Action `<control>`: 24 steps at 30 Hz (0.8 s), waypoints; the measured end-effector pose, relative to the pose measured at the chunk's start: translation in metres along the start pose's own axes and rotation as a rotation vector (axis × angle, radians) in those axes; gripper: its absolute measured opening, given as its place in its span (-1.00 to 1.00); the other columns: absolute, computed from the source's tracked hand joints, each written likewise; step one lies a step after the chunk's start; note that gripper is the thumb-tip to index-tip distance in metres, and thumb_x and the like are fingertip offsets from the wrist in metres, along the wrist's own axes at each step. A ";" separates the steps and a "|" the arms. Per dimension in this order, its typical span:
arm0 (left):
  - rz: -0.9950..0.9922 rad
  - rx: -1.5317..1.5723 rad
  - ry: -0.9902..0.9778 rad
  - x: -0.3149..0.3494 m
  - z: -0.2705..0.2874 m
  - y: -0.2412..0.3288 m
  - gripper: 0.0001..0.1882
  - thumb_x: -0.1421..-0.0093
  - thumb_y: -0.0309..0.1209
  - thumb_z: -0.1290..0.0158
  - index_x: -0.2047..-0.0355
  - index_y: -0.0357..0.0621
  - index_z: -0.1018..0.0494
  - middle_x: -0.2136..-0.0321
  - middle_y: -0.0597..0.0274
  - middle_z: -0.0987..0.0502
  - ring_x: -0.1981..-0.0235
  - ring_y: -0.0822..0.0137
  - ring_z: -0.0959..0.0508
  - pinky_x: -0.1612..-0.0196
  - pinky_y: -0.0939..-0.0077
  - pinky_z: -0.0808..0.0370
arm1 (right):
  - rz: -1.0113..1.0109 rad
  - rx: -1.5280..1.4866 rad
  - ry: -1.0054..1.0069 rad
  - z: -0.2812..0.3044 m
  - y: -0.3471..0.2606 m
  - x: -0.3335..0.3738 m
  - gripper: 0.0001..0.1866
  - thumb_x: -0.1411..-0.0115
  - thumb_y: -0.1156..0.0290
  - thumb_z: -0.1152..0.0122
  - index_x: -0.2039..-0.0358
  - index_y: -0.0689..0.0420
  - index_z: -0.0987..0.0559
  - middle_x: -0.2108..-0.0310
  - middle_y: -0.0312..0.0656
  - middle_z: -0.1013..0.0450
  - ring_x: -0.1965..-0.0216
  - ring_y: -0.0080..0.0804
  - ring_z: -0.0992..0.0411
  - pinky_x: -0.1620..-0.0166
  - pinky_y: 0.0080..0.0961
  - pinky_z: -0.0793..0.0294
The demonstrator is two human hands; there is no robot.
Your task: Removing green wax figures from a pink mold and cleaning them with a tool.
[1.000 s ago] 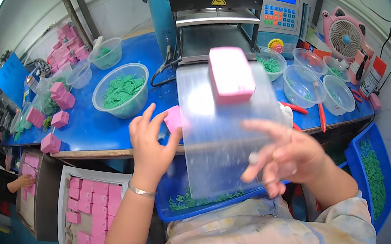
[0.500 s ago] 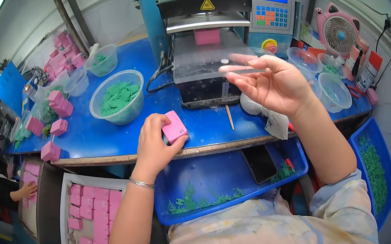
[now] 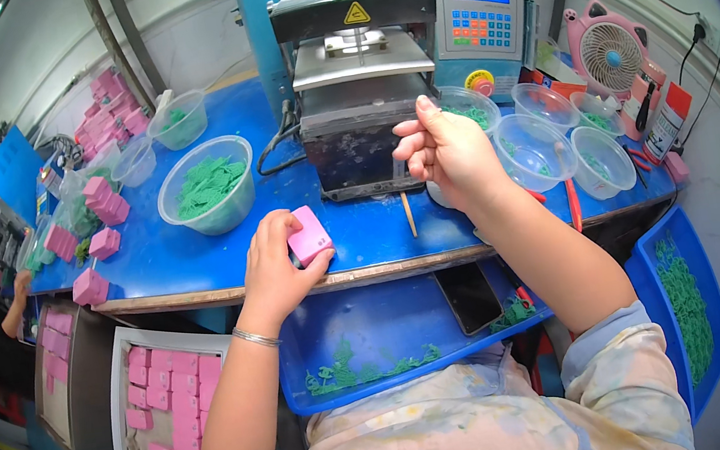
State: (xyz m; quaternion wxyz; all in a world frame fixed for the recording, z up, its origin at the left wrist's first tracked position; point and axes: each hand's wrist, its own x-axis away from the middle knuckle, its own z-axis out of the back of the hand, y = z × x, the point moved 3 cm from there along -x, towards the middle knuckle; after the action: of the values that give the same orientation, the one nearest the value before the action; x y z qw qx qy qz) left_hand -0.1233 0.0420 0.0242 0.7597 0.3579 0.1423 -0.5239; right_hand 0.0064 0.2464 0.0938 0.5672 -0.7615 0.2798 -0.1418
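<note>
Front-left of the press machine (image 3: 356, 67), the left hand (image 3: 277, 269) pinches a pink block (image 3: 309, 235), probably light, stiff and smooth; opposite sides suit gripping. The right hand (image 3: 453, 156), front-right, is half-curled, contents unclear.

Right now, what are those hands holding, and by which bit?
The left hand holds a pink block by its sides, fingers at the left and thumb at the near edge. Nothing shows in the right hand.
</note>
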 end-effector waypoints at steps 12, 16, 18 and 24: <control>0.032 0.012 -0.002 -0.002 -0.004 0.003 -0.48 0.15 -0.29 -0.27 0.25 -0.16 -0.25 0.12 -0.03 -0.36 0.09 -0.03 -0.38 0.05 0.24 -0.35 | -0.129 -0.102 -0.101 0.003 -0.003 -0.001 -0.58 -0.32 0.11 0.16 0.32 0.26 -0.45 0.59 -0.18 -0.46 0.66 -0.57 -0.39 0.58 -0.69 -0.37; -0.004 -0.012 0.015 -0.003 -0.006 0.002 -0.48 0.15 -0.29 -0.27 0.24 -0.15 -0.25 0.13 -0.02 -0.36 0.10 -0.02 -0.38 0.06 0.25 -0.35 | -0.141 -0.057 -0.083 0.004 -0.002 -0.001 -0.55 -0.30 0.05 0.16 0.30 0.24 -0.45 0.55 -0.21 -0.47 0.64 -0.59 -0.39 0.57 -0.68 -0.32; -0.044 -0.039 0.052 -0.002 -0.004 0.004 -0.48 0.16 -0.29 -0.28 0.26 -0.16 -0.25 0.18 0.00 -0.37 0.13 -0.02 -0.39 0.09 0.26 -0.36 | -0.138 -0.053 -0.067 0.006 -0.001 -0.010 -0.55 -0.30 0.05 0.16 0.30 0.24 -0.45 0.55 -0.21 -0.47 0.64 -0.59 -0.39 0.57 -0.67 -0.32; 0.119 0.041 0.080 0.015 0.005 -0.007 -0.41 0.22 -0.29 -0.32 0.25 -0.22 -0.25 0.27 0.04 -0.33 0.21 0.08 -0.38 0.09 0.36 -0.34 | -0.070 -0.025 -0.026 -0.003 0.011 -0.018 -0.54 -0.26 0.05 0.06 0.31 0.28 -0.47 0.63 -0.22 -0.45 0.74 -0.61 -0.32 0.67 -0.76 -0.27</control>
State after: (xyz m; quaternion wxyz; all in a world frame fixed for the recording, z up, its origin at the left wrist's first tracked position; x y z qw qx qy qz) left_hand -0.1241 0.0271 0.0165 0.7758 0.4018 0.1405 -0.4658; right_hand -0.0122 0.2524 0.0860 0.5558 -0.7798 0.2472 -0.1481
